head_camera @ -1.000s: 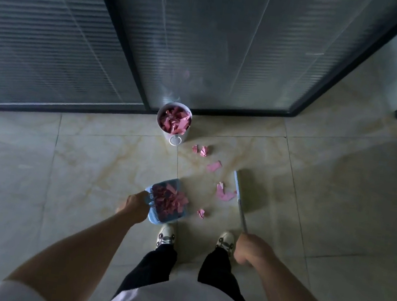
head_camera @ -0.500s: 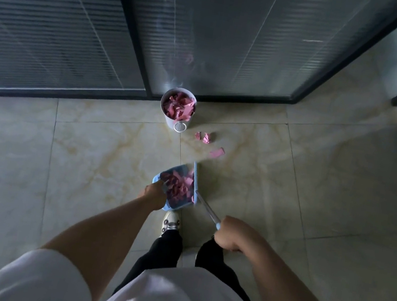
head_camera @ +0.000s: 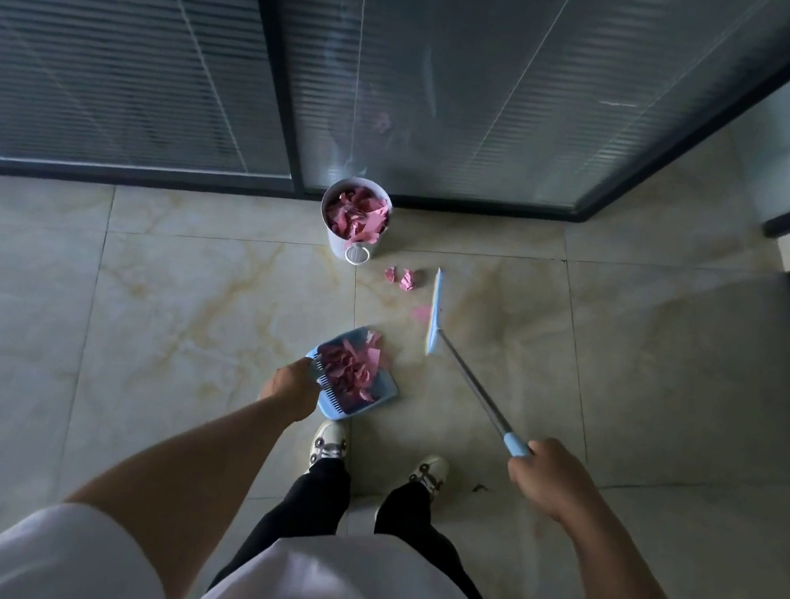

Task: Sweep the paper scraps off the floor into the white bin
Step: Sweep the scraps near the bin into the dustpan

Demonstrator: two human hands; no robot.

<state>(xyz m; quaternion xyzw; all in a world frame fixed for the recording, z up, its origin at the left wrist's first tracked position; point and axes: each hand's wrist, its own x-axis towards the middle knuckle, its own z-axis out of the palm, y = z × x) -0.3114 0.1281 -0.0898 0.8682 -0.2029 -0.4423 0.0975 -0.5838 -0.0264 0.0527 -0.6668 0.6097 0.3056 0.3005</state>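
The left hand [head_camera: 292,389] grips the loaded dustpan [head_camera: 353,379]. Beyond it, loose scraps [head_camera: 402,278] lie beside the white bin [head_camera: 346,244], just left of the broom head [head_camera: 435,312], whose handle the right hand [head_camera: 548,479] grips.

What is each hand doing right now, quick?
Left hand: closed, holding the blue dustpan full of pink paper scraps.
Right hand: closed, holding the broom handle.

Glass partitions with blinds [head_camera: 114,32] stand behind a marbled tile floor [head_camera: 122,308]; white sneakers [head_camera: 330,442].
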